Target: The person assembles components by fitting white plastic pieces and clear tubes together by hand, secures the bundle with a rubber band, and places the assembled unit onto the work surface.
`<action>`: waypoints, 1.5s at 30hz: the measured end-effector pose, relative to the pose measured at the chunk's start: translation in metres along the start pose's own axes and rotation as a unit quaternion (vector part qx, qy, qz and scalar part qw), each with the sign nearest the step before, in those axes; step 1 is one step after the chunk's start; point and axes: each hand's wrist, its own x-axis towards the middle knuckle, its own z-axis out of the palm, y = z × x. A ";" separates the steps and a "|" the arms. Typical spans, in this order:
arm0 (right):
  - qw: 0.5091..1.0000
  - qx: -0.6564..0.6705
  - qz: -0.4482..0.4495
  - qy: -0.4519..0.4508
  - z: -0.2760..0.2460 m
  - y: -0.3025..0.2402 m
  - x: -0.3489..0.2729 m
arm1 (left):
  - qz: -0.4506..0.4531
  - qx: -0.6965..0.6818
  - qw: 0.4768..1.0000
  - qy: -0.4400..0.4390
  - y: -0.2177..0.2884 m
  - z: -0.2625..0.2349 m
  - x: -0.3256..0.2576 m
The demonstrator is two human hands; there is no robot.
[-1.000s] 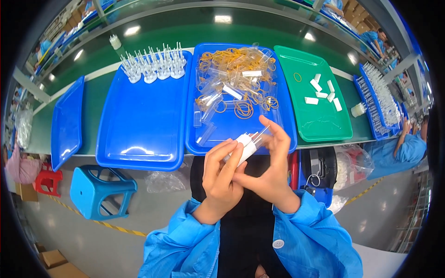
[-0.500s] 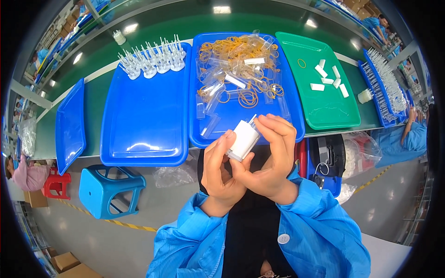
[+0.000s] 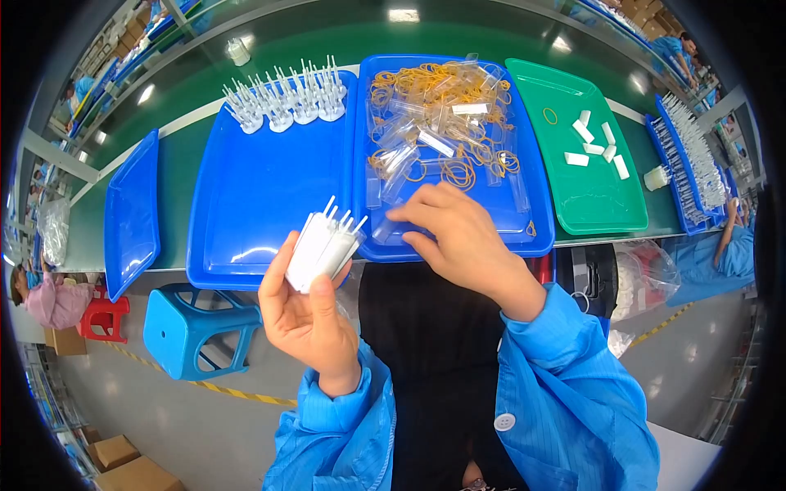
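Observation:
My left hand (image 3: 315, 315), held up over the front edge of the left blue tray (image 3: 270, 204), closes around a white block-like piece (image 3: 318, 252). Several thin white prongs stick up from it, and clear plastic shows along its right side. My right hand (image 3: 454, 237) hovers at the near left part of the middle blue tray (image 3: 536, 204), thumb and index finger apart. Close to its fingertips lies a clear plastic sleeve (image 3: 383, 230). Farther back, the same tray bears a heap of tan rubber bands (image 3: 426, 82) mixed with more clear sleeves.
Upright pronged white pieces (image 3: 282, 102) stand at the left tray's back. On the right, a green tray (image 3: 589, 196) has several small white blocks (image 3: 594, 149), beside a blue tray packed with pronged pieces (image 3: 692, 155). A blue stool (image 3: 188, 327) stands below left.
My hands have parted. The left has carried the white pronged piece to the left; the right has let go of it and sits over the middle tray. The view has shifted slightly.

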 end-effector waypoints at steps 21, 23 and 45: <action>0.933 0.358 0.037 0.015 -0.039 -0.007 -0.025 | 0.049 0.050 0.987 -0.141 -0.008 0.025 -0.025; 0.934 0.356 0.023 0.023 -0.039 -0.006 -0.030 | 0.073 0.100 0.978 -0.169 -0.009 0.028 -0.026; 0.974 0.217 0.024 0.065 -0.061 -0.003 -0.056 | -0.086 -0.008 0.976 -0.202 0.002 0.037 -0.025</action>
